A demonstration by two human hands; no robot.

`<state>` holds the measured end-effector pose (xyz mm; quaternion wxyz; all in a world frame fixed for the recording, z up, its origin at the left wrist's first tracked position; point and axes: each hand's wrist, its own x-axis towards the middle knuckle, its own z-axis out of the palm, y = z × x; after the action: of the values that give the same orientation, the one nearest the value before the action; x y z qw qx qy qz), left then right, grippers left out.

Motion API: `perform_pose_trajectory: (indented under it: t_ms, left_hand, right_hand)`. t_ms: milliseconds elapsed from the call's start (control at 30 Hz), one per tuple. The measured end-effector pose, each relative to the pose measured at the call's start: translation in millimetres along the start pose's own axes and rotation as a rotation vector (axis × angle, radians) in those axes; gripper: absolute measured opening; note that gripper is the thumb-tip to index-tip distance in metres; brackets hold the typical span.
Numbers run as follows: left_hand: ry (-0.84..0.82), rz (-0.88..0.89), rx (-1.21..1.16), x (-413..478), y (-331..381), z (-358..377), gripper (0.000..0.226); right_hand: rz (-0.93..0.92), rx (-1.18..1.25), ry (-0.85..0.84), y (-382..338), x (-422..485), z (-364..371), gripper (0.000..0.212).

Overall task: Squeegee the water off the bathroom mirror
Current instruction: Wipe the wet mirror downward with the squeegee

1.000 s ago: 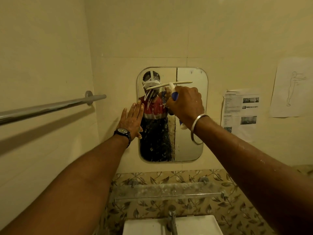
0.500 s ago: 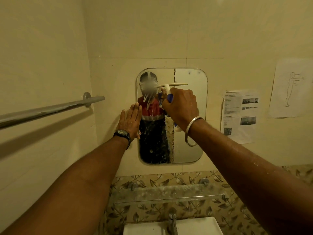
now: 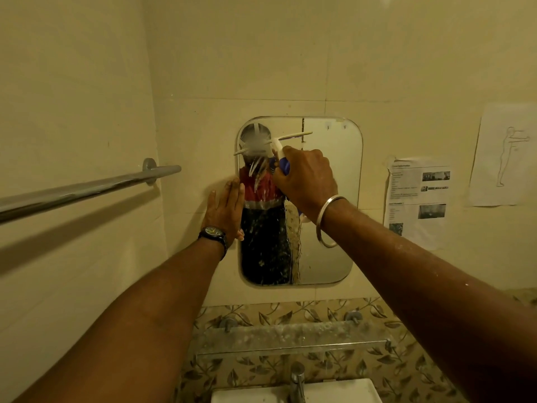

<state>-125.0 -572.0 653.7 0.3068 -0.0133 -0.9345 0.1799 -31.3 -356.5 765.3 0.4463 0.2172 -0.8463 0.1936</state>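
A small rounded mirror (image 3: pixel 331 175) hangs on the tiled wall, with water drops and streaks on its lower left and middle. My right hand (image 3: pixel 305 181) grips the blue-and-white handle of a squeegee (image 3: pixel 279 141). Its pale blade lies tilted against the upper left of the glass. My left hand (image 3: pixel 225 209), with a watch on the wrist, presses flat on the wall at the mirror's left edge, fingers straight.
A chrome towel rail (image 3: pixel 87 190) juts from the left wall. Below the mirror a dusty glass shelf (image 3: pixel 290 333) sits above a tap (image 3: pixel 297 376) and white basin (image 3: pixel 334 392). Two paper sheets (image 3: pixel 418 199) are stuck to the wall at right.
My right hand has slid the squeegee left across the top of the mirror, and the blade is tilted more. My left hand stays flat by the mirror's edge.
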Motion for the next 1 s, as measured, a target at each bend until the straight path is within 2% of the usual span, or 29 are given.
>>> perform_pose_trajectory:
  t_ms: [467,1000]
  left_hand:
    - [0.056,-0.054,-0.05,6,8,14,0.147]
    - [0.069,-0.067,-0.01,8,9,20,0.15]
  right_hand:
    - [-0.218,-0.149,0.003,4,31,20,0.035]
    - [-0.223,-0.191,-0.043,-6,62,34,0.037]
